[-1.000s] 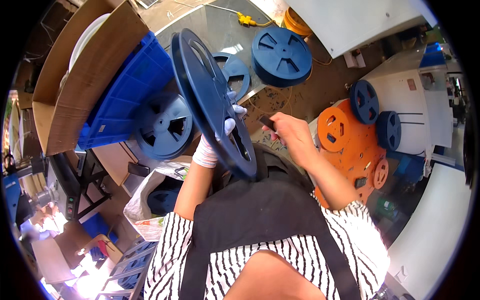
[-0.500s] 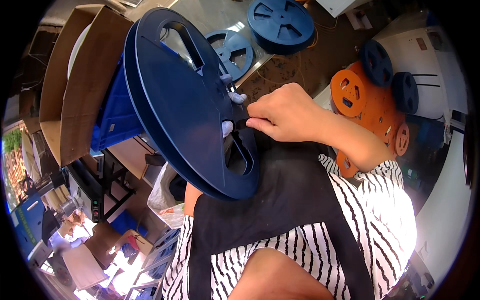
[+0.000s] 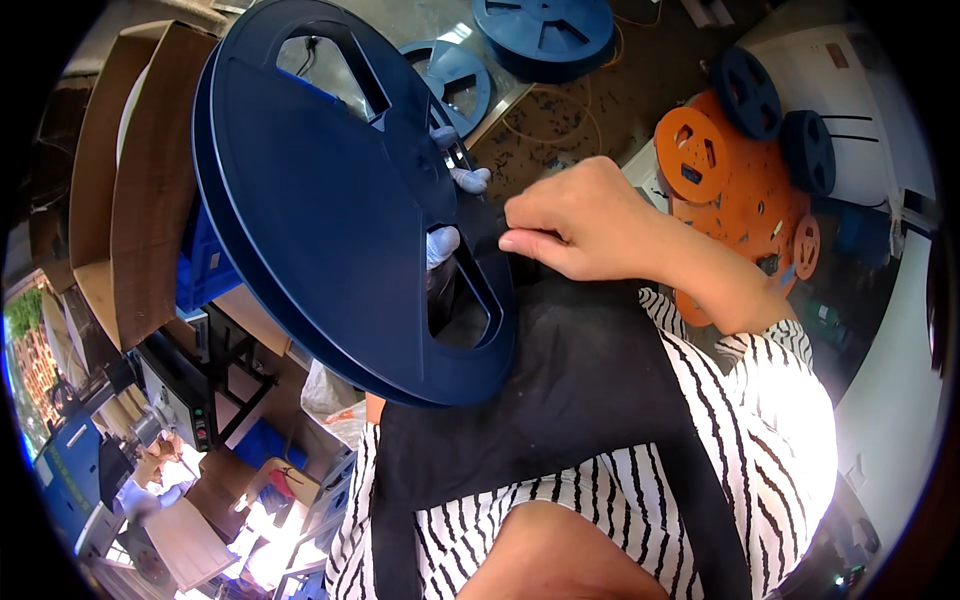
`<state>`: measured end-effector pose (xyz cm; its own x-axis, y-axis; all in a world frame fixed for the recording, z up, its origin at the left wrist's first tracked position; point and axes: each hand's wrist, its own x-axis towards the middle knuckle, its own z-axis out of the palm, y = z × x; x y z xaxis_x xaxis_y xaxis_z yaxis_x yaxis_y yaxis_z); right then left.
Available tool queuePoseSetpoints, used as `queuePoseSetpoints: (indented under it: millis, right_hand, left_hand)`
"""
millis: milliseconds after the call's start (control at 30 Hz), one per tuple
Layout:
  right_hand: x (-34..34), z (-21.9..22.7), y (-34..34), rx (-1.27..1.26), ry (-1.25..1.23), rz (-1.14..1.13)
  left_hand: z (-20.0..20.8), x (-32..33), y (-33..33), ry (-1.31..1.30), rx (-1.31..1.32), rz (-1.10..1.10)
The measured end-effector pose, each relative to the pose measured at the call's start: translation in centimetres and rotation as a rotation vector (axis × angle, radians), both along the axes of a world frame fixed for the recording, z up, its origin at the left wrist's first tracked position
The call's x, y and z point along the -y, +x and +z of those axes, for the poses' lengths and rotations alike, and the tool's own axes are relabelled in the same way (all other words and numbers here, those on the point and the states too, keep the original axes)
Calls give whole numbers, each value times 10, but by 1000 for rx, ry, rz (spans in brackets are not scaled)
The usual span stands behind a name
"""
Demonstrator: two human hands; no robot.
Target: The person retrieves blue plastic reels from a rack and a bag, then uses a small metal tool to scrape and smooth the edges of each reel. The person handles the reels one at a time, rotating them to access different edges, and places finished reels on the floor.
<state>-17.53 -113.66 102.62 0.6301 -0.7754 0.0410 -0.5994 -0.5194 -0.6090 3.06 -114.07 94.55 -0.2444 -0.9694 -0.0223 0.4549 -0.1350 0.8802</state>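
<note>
A large dark blue plastic reel (image 3: pixel 320 190), two discs with a narrow gap between them, stands tilted in front of my chest. My left hand (image 3: pixel 468 180) grips it near the hub; only pale-covered fingertips show, a thumb through the lower slot and fingers by the right rim. The rest of that hand is behind the reel. My right hand (image 3: pixel 590 220), bare, is closed in a pinch just right of the reel's rim, apart from it. Whatever sits between its fingertips, if anything, is hidden.
Blue reels (image 3: pixel 548 35) lie on the bench at the top, with dark scraps (image 3: pixel 560 120) beside them. An orange surface (image 3: pixel 740 210) on the right carries orange and blue reels. At left stand a cardboard box (image 3: pixel 150 200) and a blue crate (image 3: pixel 205 255).
The reel has shifted left and slightly up in view, widening the gap to my right hand. My right hand stays pinched and has moved slightly right.
</note>
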Motion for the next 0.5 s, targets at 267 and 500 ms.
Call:
queuePoseSetpoints:
  millis: [267,500]
  right_hand:
    - [-10,-7,8,-5,-108,59]
    - [-32,-8,2,-34,30,155]
  left_hand:
    - [0,-5,3,-3,-11,-22]
    - [-5,-7,7,-24,-30,-7]
